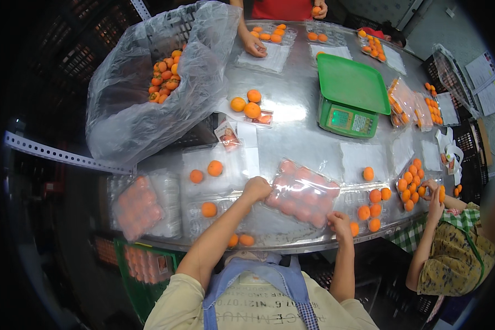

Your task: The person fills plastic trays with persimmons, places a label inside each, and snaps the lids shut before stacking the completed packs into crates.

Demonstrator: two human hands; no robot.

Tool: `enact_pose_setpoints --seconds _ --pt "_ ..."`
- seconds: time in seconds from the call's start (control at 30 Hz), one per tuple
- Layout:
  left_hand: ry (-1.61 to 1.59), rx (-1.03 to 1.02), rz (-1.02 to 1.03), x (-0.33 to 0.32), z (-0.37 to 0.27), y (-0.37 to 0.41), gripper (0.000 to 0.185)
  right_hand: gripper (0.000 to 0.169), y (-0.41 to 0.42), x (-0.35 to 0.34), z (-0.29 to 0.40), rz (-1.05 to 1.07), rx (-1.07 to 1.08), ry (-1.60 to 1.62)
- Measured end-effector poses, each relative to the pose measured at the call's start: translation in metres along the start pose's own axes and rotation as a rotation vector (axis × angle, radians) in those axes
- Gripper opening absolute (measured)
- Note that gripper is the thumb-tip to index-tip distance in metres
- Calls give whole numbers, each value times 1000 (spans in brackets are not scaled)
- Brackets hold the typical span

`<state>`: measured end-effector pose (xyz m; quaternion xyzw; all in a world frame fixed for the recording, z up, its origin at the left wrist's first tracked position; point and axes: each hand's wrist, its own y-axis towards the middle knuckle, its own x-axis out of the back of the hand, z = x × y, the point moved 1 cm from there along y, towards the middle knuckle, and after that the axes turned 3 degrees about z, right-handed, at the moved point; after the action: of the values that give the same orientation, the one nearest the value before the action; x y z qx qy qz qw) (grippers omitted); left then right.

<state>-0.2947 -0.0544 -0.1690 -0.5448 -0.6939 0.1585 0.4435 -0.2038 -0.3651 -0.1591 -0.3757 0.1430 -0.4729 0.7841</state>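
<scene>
A closed clear plastic fruit pack [303, 192], filled with rows of orange fruit and lying tilted, is between my hands on the metal table [301, 152]. My left hand [257, 189] grips its left edge. The fingers of my right hand [340, 225] pinch its lower right corner. To the left, an open clamshell tray [220, 210] holds a single persimmon [209, 209], and two more fruits lie on its white-lined lid [231, 159]. On the right, several persimmons [364, 212] sit in another open tray, with one on a white liner [354, 159] above it.
A plastic-lined crate [165, 123] of persimmons stands at the back left. Beyond my hands is a green scale [348, 99]. Stacked clamshells [169, 206] bear a filled pack [138, 208] at left. Co-workers' hands [253, 44] work at the far side and right [435, 198].
</scene>
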Motion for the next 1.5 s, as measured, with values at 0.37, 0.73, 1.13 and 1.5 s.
enact_pose_setpoints --seconds 0.37,0.73,1.13,1.5 --pt "-5 7 53 4 2 -2 16 13 8 2 -6 -7 19 28" --pt "-7 -50 23 0 2 -14 20 17 2 3 6 -8 5 -66" --pt "-95 -115 -121 6 5 -29 30 24 -13 -8 94 -301 506 -736" --pt "-367 -373 -116 36 -2 -45 24 50 134 -205 220 5 906 -689"
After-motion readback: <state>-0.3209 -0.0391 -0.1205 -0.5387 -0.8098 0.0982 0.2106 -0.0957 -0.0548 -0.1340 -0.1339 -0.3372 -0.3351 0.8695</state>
